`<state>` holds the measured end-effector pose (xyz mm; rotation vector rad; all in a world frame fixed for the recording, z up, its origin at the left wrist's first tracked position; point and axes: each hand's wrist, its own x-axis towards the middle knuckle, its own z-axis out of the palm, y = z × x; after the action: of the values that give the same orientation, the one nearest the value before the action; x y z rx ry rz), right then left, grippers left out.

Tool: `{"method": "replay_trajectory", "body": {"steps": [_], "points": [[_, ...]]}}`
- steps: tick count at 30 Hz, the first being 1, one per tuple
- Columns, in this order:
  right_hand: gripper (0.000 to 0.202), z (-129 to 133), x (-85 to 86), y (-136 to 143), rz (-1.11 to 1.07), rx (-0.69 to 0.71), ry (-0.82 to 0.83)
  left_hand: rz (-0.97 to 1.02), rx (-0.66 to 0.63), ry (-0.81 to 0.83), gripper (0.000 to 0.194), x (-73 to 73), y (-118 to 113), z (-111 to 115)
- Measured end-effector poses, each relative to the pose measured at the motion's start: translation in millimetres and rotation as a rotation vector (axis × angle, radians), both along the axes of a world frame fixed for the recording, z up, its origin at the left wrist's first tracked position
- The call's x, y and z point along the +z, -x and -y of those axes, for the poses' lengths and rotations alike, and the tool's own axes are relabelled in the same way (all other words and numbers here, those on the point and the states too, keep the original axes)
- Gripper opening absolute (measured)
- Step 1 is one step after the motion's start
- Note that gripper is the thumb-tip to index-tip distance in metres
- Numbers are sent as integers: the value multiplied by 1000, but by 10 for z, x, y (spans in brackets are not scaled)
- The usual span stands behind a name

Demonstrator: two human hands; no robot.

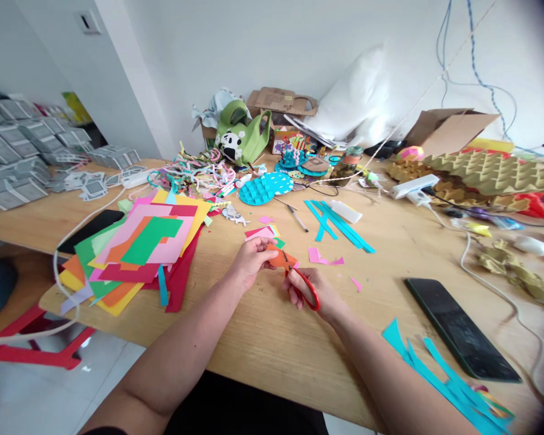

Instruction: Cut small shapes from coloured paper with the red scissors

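My left hand (255,258) pinches a small piece of orange paper (281,258) above the wooden table, near its middle. In my right hand (315,289) is a pair of red-handled scissors (312,295), their blades lying against the orange paper's right side. Whether the blades are parted I cannot make out. Small pink and red paper pieces (263,232) lie just beyond my left hand. Pink scraps (325,257) rest on the table beyond my right hand.
Coloured paper sheets (152,241) are piled at left. Blue strips (338,223), a pen (298,218) and a blue oval craft piece (265,188) lie ahead. At right are a phone (460,326), more blue strips (448,374), a white cable (503,293) and egg trays (489,172).
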<state>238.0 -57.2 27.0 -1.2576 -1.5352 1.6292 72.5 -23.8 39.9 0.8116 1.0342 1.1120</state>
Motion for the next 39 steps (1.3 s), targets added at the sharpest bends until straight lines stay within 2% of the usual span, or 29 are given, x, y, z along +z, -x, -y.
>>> {"method": "replay_trajectory", "body": {"steps": [10,16,24,30,39], "points": [[63,6,16,-1,-115,10,38,62,-106,5,34,35,0,23],[61,-2,-11,-12,-147,42,39,44,-122,-7,36,26,13,16],[59,2,-39,-25,-186,64,38,172,-85,79,31,51,1,23],[60,-1,-29,-10,-169,40,42,129,-44,79,29,36,-37,40],[60,-3,-45,-5,-140,31,41,19,-60,-1,33,13,-37,59]]}}
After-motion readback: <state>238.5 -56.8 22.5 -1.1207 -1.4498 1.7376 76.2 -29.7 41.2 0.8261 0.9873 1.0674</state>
